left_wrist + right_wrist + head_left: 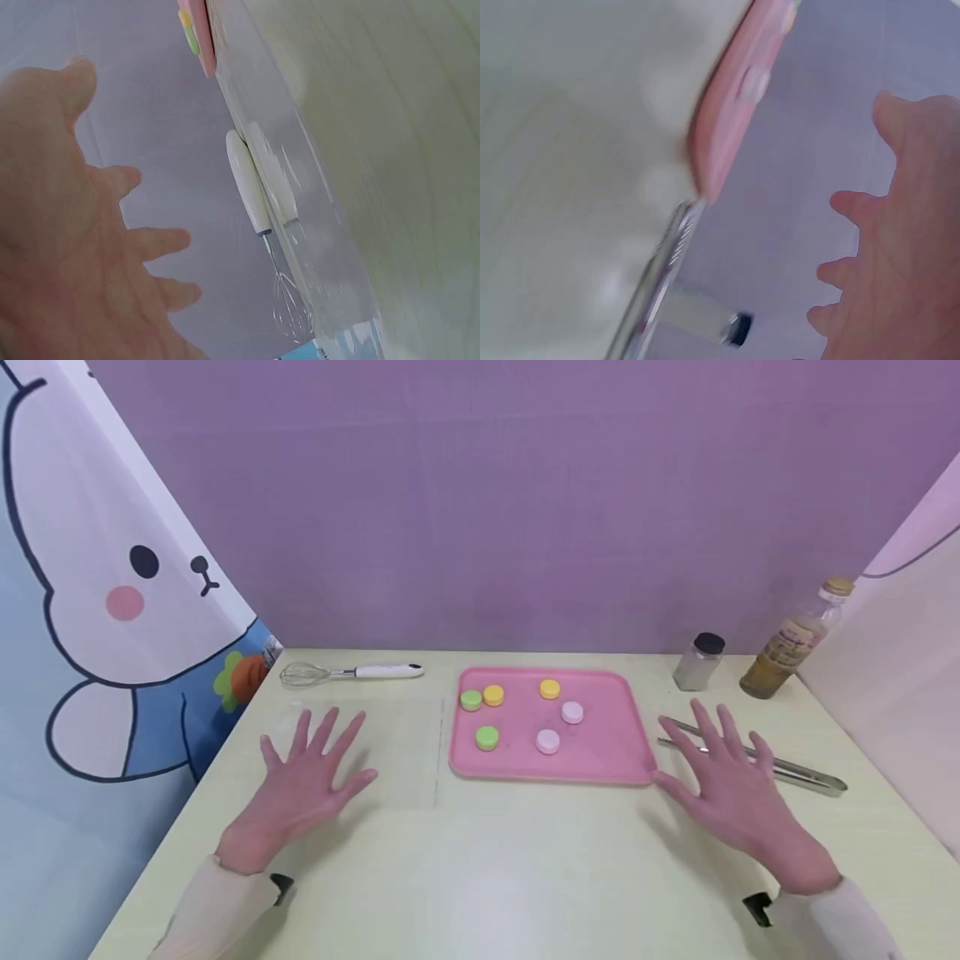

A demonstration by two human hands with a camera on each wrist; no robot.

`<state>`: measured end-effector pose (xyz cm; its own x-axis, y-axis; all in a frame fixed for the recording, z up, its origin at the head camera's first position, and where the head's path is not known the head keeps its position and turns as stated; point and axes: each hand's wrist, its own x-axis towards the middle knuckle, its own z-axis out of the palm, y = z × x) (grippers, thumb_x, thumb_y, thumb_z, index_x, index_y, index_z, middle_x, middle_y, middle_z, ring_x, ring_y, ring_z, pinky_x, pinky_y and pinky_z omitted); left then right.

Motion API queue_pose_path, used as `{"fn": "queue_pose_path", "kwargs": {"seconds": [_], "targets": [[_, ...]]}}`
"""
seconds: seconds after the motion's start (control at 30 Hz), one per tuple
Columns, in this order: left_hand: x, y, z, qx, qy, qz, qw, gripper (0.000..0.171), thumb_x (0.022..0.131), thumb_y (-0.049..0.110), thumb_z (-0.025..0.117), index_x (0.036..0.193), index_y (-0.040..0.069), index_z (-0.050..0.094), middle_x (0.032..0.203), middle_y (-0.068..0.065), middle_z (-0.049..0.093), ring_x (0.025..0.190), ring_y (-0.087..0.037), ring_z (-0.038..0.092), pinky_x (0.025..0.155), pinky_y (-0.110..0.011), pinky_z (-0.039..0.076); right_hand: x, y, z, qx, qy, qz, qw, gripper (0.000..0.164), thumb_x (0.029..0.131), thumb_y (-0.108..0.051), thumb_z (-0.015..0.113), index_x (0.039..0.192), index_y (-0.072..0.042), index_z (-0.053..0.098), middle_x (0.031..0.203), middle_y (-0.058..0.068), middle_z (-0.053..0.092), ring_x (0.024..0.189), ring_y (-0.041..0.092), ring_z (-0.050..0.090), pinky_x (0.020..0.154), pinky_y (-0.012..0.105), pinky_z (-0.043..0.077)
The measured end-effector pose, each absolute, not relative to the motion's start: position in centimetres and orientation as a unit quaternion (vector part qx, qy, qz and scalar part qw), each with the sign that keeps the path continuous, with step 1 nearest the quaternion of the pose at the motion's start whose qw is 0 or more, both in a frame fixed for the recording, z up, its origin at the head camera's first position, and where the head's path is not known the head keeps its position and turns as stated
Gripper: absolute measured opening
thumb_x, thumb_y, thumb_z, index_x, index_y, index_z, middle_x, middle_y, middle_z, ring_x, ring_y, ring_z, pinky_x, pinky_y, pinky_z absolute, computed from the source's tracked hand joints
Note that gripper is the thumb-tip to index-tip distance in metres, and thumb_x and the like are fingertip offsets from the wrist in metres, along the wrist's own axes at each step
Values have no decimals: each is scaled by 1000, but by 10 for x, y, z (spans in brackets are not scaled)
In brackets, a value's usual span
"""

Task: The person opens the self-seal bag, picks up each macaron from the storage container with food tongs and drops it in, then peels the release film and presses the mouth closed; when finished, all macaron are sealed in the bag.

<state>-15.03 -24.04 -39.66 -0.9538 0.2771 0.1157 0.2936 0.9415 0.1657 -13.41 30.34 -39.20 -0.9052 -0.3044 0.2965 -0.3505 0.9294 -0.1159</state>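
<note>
Both L hand (303, 789) & R hand (731, 793) hover, fingers spread, gripping nothing, flanking pink tray (600, 752) w/ 6 macarons (487, 738), tongs (813, 775) by R hand prob. for easy reach.

Pink tray (611, 743), green, yellow, lilac discs (487, 738), purple backdrop (525, 527), rabbit-print cloth (82, 552)

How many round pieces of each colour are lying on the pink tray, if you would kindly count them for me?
Green pieces: 2
Yellow pieces: 2
Pale lilac pieces: 2
Total: 6
</note>
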Motion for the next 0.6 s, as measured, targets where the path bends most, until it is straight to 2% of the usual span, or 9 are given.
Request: {"fn": "queue_pose_path", "kwargs": {"seconds": [0.17,0.27,0.37,0.47,0.6], "targets": [[-158,-237,-402,-171,-981,-82,48,74,100,62,46,160,20,32,159,-23,33,146,-51,20,101,-86,1,-135,273,-383,205,-962,81,163,70,95,-56,60,152,-19,46,161,23,27,151,44,12,104,77,17],[-160,-236,-403,-185,-978,-83,56,68,101,55,52,155,13,42,153,-23,41,143,-49,30,103,-83,7,-136,254,-381,232,-952,84,181,67,94,-57,63,147,-18,53,155,23,38,146,46,26,102,74,25],[-163,-234,-404,-198,-975,-76,66,61,100,44,60,148,8,50,148,-23,48,139,-45,38,104,-82,14,-139,235,-382,259,-943,87,192,63,94,-56,63,144,-19,57,150,21,46,139,42,38,99,69,33],[-167,-232,-405,-213,-972,-63,73,54,98,34,67,142,5,55,144,-22,52,136,-42,43,103,-80,23,-142,216,-387,285,-932,94,201,61,94,-55,63,143,-18,58,146,18,51,135,38,45,98,65,38],[-172,-229,-405,-229,-969,-61,75,49,96,26,71,138,3,58,140,-21,55,133,-40,46,100,-78,31,-147,191,-393,321,-919,109,200,59,93,-50,65,140,-15,60,145,15,53,134,36,47,104,61,38]]}}
